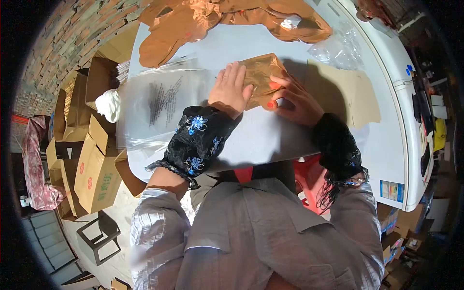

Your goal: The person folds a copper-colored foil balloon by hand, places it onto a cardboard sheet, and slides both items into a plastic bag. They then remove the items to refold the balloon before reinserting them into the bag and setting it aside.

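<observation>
A folded copper-coloured foil piece (261,72) lies on the white table in front of me. My left hand (231,89) rests flat on its left edge, palm down with the fingers stretched out. At its right side my right hand (297,102) has bent fingers, with orange-red spots at the thumb and fingertip; whether it pinches the foil's edge is hard to tell. Larger copper foil shapes (181,31) lie along the table's far side. Printed clear plastic bags (162,101) are stacked left of my left hand.
A beige sheet (338,92) and crumpled clear plastic (340,48) lie at the right of the table (241,140). Open cardboard boxes (94,169) stand at the left, near a dark stool (99,237). Below the table edge is a red stool (311,183).
</observation>
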Available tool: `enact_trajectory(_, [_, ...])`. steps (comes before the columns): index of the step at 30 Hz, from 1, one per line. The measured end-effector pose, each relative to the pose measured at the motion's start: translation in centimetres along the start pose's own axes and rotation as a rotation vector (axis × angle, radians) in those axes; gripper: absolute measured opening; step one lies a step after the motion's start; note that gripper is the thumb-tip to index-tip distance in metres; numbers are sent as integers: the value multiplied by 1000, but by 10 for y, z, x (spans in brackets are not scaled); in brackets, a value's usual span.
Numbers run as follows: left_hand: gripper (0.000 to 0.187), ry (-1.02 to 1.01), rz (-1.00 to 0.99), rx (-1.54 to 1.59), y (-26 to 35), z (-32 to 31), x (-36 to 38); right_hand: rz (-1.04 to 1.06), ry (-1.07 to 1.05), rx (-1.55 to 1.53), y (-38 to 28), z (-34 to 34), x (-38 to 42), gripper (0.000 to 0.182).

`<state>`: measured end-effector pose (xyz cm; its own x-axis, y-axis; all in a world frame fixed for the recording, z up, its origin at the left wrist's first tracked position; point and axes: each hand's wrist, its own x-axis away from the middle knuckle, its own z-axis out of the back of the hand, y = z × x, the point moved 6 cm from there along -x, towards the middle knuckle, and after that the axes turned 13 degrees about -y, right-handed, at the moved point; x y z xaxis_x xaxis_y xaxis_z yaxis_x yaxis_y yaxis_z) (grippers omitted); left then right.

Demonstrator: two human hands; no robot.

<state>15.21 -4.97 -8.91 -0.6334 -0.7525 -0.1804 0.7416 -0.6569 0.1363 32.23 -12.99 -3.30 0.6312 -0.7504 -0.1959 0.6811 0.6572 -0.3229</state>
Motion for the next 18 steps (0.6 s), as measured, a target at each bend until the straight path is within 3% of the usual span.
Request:
enact_trajectory(2, [60,-7,5,-12,0,1,0,16,89,42,6,-6,-1,23])
enact_trajectory(5, [60,3,3,-18,0,1,0,-70,103,-174,15,-13,-9,12])
enact_trajectory(8, [60,12,-2,-11,0,2,0,-64,91,-10,11,-18,-19,14])
enact_trajectory(11, [60,14,-1,-14,0,1,1,-200,96,-170,19,-20,-24,14])
enact_trajectory(18, [60,7,-7,-15,-1,0,0,-199,235,-207,20,-20,-31,20])
